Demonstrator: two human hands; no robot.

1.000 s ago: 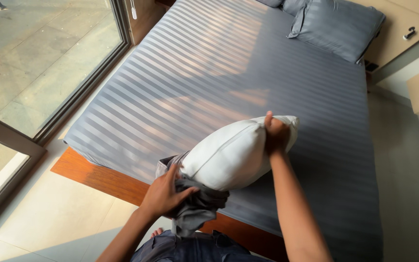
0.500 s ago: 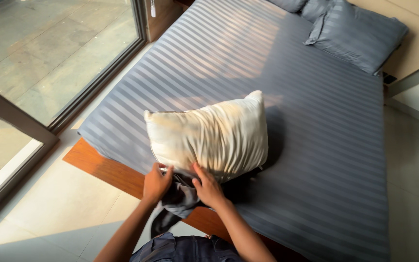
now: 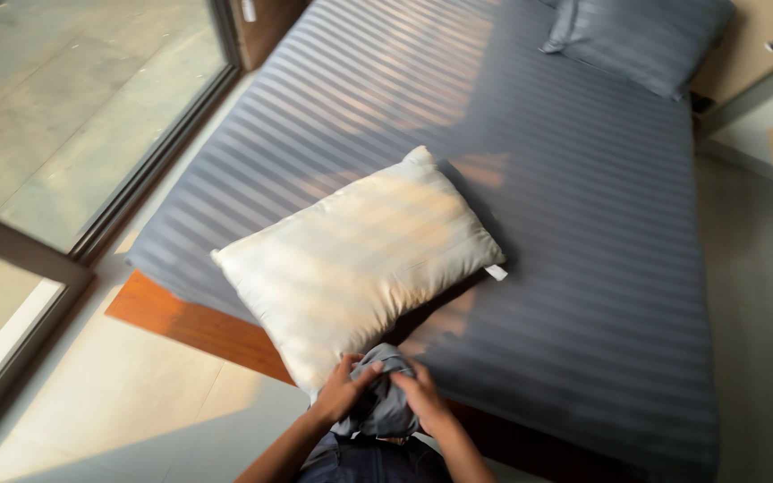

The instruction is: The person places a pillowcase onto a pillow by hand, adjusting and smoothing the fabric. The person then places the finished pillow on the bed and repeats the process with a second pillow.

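Observation:
A bare white pillow (image 3: 355,259) lies flat on the foot of the bed, its near corner hanging over the wooden bed frame (image 3: 181,320). Just below that corner both hands hold a bunched grey pillowcase (image 3: 383,404). My left hand (image 3: 340,392) grips the cloth's left side. My right hand (image 3: 422,395) grips its right side. Neither hand touches the pillow's upper face.
The bed has a grey striped sheet (image 3: 583,233). A grey cased pillow (image 3: 641,36) lies at the head, beside a pale nightstand (image 3: 758,49). A glass sliding door (image 3: 73,98) runs along the left. Pale tiled floor (image 3: 127,411) lies by the bed's foot.
The pillow has gone from upright in my hands to lying flat on the bed. Both hands have come together on the grey pillowcase, now off the pillow.

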